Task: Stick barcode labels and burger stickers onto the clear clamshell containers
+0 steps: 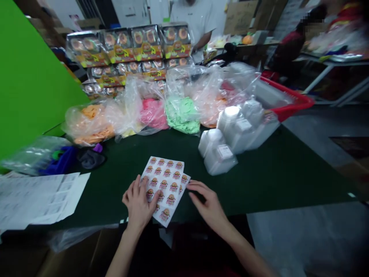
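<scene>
A white sheet of small burger stickers (165, 181) lies on the dark green table (259, 173) near its front edge. My left hand (138, 203) rests flat on the sheet's lower left part, fingers spread and pressing it down. My right hand (206, 204) is just right of the sheet, fingers stretched toward its right edge, fingertips touching or nearly touching the paper. Neither hand grips anything that I can see.
Clear bags of orange (90, 123), pink (152, 111) and green (182, 113) pieces lie behind the sheet. White plastic containers (227, 138) sit to the right, near a red basket (291, 104). Boxed burger toys (129, 46) are stacked at the back. White paper sheets (37, 200) lie left. People work beyond.
</scene>
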### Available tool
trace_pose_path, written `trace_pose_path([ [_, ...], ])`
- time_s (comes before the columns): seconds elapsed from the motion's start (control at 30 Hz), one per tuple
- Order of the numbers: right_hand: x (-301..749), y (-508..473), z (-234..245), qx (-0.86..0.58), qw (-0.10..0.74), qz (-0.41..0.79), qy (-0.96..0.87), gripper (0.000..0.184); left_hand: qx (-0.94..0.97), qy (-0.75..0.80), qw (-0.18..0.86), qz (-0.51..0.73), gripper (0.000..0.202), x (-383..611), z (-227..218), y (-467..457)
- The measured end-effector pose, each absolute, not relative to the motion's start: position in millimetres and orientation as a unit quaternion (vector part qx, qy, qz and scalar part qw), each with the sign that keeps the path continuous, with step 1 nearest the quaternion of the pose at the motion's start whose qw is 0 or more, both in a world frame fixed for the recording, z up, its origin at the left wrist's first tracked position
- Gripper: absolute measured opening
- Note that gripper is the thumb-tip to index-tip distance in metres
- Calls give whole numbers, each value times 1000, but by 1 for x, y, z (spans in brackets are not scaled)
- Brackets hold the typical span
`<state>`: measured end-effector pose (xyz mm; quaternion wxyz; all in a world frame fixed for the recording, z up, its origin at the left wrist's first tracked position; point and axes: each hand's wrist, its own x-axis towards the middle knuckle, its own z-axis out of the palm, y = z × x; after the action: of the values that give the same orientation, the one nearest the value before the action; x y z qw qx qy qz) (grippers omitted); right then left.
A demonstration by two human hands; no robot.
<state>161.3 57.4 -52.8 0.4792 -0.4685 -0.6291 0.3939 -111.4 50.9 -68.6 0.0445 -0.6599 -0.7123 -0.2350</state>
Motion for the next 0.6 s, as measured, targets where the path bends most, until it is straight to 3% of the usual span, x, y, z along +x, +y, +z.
trace_pose_path([
  [0.1, 222, 53, -42, -588, 595, 340, -431, 24, -647, -680, 35, -342, 47, -88, -45, 59],
  [0.2, 255, 65, -30, -620, 667, 288, -298, 53, -661, -592, -130, -442, 44, -39, -15, 101],
  [0.3, 247, 69, -26, -612, 664, 377, -207, 73, -550, -519, -430, -494, 58, 21, 7, 182],
  [0.33, 239, 67, -27, -606, 654, 415, -180, 76, -535, -508, -478, -477, 65, 39, 10, 212],
  [0.47, 216, 58, -38, -589, 630, 487, -135, 84, -509, -470, -599, -401, 88, 85, 3, 302],
  [0.6, 225, 63, -47, -563, 613, 531, -158, 85, -491, -429, -669, -357, 88, 93, -24, 317],
])
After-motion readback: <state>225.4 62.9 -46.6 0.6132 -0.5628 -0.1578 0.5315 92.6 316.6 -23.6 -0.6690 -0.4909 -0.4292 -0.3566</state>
